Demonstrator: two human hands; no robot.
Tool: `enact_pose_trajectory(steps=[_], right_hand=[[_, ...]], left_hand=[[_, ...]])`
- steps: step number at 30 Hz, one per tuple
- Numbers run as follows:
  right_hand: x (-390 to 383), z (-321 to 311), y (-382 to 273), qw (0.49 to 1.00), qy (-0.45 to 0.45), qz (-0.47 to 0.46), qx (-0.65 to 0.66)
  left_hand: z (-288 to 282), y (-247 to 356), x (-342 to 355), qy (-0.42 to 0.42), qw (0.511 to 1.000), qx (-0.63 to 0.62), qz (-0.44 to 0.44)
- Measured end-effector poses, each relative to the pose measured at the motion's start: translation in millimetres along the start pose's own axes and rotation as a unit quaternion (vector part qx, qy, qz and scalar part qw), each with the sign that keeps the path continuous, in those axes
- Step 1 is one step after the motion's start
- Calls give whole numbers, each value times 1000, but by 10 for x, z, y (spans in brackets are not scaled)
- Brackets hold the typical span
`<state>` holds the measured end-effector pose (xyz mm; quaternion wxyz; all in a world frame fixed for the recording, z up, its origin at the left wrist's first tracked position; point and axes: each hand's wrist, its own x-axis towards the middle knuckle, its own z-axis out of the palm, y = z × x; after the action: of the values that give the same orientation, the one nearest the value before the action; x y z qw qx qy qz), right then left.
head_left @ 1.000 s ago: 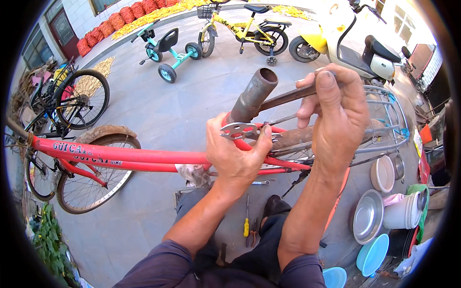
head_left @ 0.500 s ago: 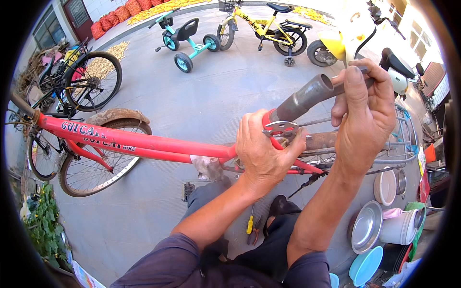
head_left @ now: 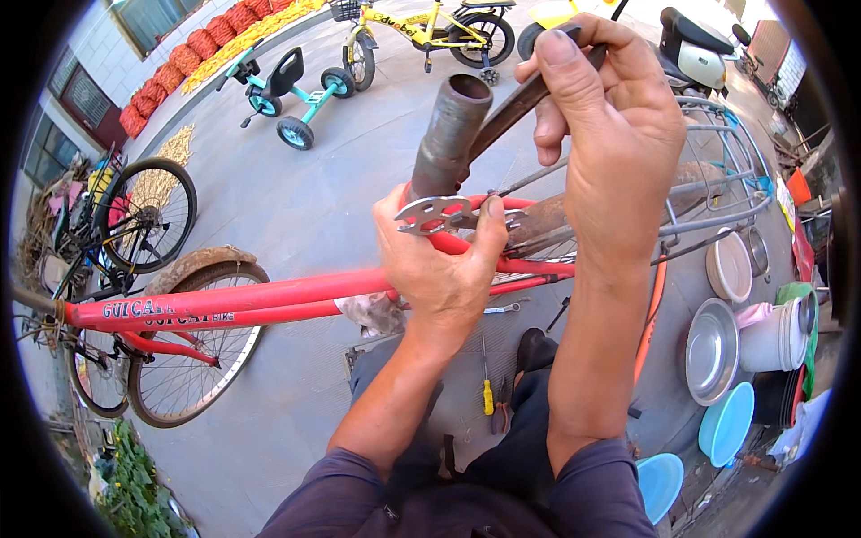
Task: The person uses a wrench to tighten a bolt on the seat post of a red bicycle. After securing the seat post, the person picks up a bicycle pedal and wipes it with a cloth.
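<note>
A red bicycle frame (head_left: 296, 285) crosses in front of me, a bare dark metal pipe (head_left: 448, 125) rising from its seat tube. My left hand (head_left: 430, 273) is wrapped round the frame at the pipe's base. Its thumb and fingers also hold a flat silver multi-hole spanner (head_left: 437, 213). Above and to the right, my right hand (head_left: 619, 125) grips a dark flat metal bar (head_left: 516, 109) between thumb and fingers. The bar slants down to the pipe's right side; whether its tip touches is hard to tell. A whitish rag (head_left: 369, 312) sits by the lower tube.
On the ground below lie a yellow-handled screwdriver (head_left: 488, 394), pliers (head_left: 500, 417) and a small spanner (head_left: 502, 308). Basins (head_left: 713, 350) and a white bucket (head_left: 771, 345) stand at right. A teal tricycle (head_left: 296, 99), a yellow children's bike (head_left: 430, 36) and another bicycle (head_left: 152, 215) stand farther off.
The view has shifted, and the pipe appears more upright and farther left. The bar's lower end now sits down beside the pipe, with more of its length showing. Both hands keep their holds.
</note>
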<state>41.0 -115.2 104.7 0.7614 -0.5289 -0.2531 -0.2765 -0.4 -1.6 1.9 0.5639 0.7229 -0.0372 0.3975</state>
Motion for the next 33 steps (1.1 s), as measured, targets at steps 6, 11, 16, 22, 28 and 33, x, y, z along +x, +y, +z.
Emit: enact_pose_trajectory(steps=[6, 11, 16, 22, 28, 33], right_hand=[[-94, 9, -12, 999, 34, 6, -19], [-259, 145, -20, 992, 82, -26, -88], [-268, 105, 81, 978, 152, -44, -138], [-347, 77, 146, 965, 182, -71, -174], [-314, -87, 100, 956, 252, -52, -141], [-226, -296, 55, 970, 234, 10, -64]], left_hand=[[14, 30, -8, 0, 999, -27, -31], [-4, 2, 24, 14, 996, 36, 77], [10, -11, 14, -9, 999, -16, 31], [6, -20, -8, -24, 999, -5, 35], [-13, 3, 4, -6, 999, 29, 28], [31, 92, -28, 9, 996, -70, -55]])
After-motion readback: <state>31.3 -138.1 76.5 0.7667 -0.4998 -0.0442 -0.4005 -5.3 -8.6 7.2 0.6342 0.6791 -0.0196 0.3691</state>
